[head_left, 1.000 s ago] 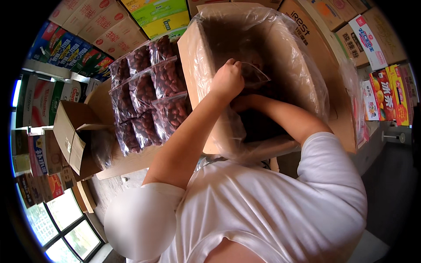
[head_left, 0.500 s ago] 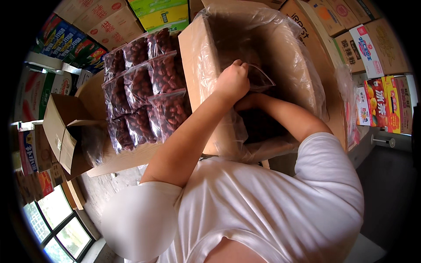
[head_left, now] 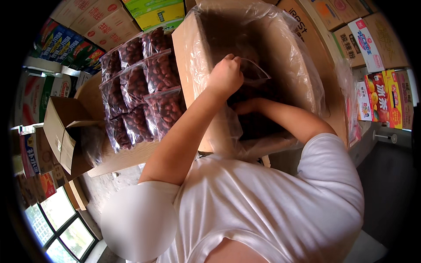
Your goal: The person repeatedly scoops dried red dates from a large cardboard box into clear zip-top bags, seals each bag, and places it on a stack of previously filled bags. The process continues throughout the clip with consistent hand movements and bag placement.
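Note:
My left hand (head_left: 227,75) is closed on the rim of a clear plastic zip bag (head_left: 259,79), holding it above the inside of a large cardboard box (head_left: 189,55). The bag's mouth gapes to the right of my fist. Lower in the same box, my right hand (head_left: 247,106) reaches leftward below the bag, over dark red dried fruit that looks like jujubes (head_left: 259,126). Its fingertips are lost in the shadow, so their grip does not show. A crumpled clear plastic liner (head_left: 302,65) covers the box's walls and hangs over its rim.
Left of the box, filled zip bags (head_left: 160,72) of the same fruit stand in rows on a wooden surface (head_left: 125,160). An opened carton (head_left: 61,131) sits farther left. Stacked cartons (head_left: 103,26) line the back, and more cartons (head_left: 383,98) rise at the right.
My right hand has shifted slightly left and down, away from the bag, and more of the fruit shows. My left hand still grips the bag, a little farther left and up.

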Demonstrator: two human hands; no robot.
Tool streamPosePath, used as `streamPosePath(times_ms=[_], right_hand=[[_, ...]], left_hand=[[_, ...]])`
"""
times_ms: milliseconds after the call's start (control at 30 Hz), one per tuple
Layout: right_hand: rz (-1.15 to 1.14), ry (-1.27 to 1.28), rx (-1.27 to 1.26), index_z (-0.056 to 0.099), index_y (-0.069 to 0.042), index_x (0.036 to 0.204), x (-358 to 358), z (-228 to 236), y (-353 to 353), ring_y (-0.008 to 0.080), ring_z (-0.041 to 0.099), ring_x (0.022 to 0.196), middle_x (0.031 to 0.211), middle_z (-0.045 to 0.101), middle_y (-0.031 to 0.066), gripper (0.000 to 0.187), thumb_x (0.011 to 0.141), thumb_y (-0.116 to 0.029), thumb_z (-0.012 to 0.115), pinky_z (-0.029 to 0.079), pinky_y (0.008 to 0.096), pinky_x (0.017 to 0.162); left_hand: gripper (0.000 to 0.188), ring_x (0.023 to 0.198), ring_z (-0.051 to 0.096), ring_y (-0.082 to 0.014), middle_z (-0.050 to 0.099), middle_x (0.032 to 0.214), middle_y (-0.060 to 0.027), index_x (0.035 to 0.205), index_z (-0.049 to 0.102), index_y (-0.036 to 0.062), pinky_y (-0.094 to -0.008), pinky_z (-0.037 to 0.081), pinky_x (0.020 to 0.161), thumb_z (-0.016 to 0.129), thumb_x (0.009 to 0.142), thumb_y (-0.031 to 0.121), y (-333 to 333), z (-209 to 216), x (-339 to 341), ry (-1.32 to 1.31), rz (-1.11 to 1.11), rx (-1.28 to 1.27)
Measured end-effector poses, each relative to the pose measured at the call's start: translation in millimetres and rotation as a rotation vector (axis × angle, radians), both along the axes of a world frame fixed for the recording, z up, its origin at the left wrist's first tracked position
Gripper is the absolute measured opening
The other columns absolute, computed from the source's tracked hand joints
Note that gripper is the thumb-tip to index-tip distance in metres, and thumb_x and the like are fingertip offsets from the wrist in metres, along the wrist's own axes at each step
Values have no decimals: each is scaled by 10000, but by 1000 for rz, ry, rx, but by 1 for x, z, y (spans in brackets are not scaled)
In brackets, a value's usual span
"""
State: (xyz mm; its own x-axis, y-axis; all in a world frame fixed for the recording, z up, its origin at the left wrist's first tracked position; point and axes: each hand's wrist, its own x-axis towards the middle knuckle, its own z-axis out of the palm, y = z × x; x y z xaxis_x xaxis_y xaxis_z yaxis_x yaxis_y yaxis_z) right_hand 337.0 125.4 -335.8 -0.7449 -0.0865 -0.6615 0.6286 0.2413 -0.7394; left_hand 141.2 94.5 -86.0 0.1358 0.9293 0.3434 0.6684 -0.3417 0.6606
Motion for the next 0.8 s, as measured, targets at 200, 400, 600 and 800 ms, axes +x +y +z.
streamPosePath(times_ms=[200, 400, 600, 800], right_hand=[[-139, -19, -61, 505, 30, 1366, -42, 117, -19, 198, 470, 1264, 1395, 537, 126, 488, 955, -232, 489, 341, 362, 1092], [-245, -171, -23, 502, 1, 1385, -48, 126, -20, 173, 438, 1281, 1424, 510, 93, 539, 924, -275, 549, 307, 349, 1111], [-236, -218, -95, 442, -21, 1438, -36, 80, -4, 185, 387, 1340, 1480, 453, 85, 662, 899, -376, 587, 287, 356, 1122], [-215, -595, -67, 257, -155, 1545, -39, 113, -10, 259, 147, 1476, 1613, 187, 121, 966, 796, -638, 629, 174, 506, 1157]], left_hand=[[217, 947, 611, -407, 636, 990, -223, 913, 642, -27, -454, 515, 866, 553, 717, 5, -3, -2, -7, -32, 58, -22], [211, 945, 608, -412, 633, 980, -227, 908, 642, -23, -459, 510, 869, 556, 719, 12, -1, -6, -6, -25, 50, -30], [212, 942, 607, -414, 631, 970, -223, 912, 643, -22, -466, 507, 863, 560, 720, 10, -2, -2, -4, -60, 40, -12], [208, 956, 602, -412, 630, 980, -218, 917, 641, -19, -467, 503, 867, 577, 721, 13, -2, -5, -4, -51, 54, -41]])
